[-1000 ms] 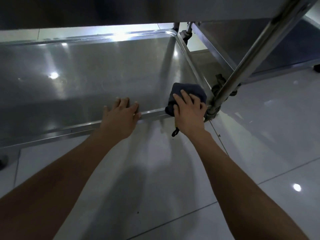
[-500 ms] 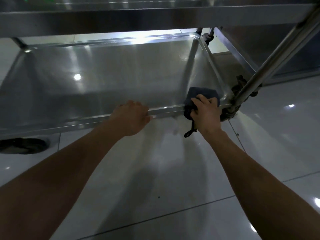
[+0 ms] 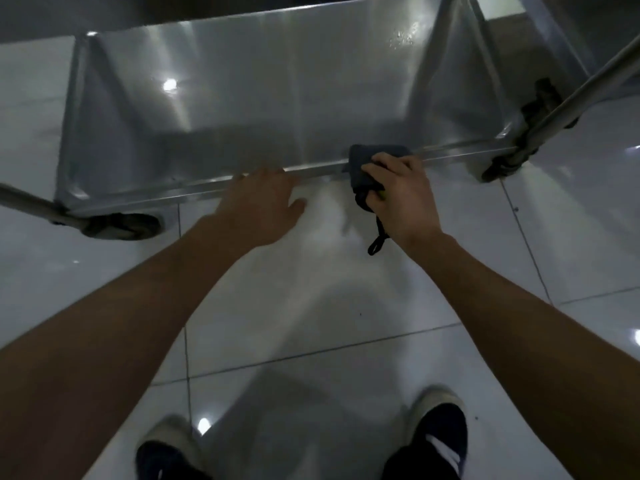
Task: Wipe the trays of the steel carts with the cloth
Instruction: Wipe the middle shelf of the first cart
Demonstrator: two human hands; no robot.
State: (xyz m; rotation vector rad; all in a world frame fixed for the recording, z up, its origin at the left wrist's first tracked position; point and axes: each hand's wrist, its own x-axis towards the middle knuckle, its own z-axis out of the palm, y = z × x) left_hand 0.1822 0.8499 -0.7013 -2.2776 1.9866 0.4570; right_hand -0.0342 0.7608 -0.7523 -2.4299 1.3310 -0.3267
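I look down at the lowest tray [image 3: 277, 98] of a steel cart, a shallow shiny pan sitting just above a pale tiled floor [image 3: 311, 306]. My right hand [image 3: 401, 195] clamps a dark blue cloth [image 3: 363, 164] against the tray's near rim, right of its middle; my fingers [image 3: 391, 164] curl over the bunched fabric, and a thin dark loop [image 3: 377, 240] hangs from the cloth below my palm. My left hand [image 3: 263, 202] rests just beside it on the same rim, to the left, its fingers straight and loosely together, gripping nothing; motion blur softens it. The two hands are near but apart. A black caster wheel [image 3: 121, 226] shows under the tray's near left corner, and another [image 3: 502, 168] under the near right corner, where a slanted steel post [image 3: 571, 98] rises toward the upper right. Water drops glint on the tray's far right area. At the bottom edge I see two dark shoes [image 3: 433, 445] with white trim standing on the tiles.
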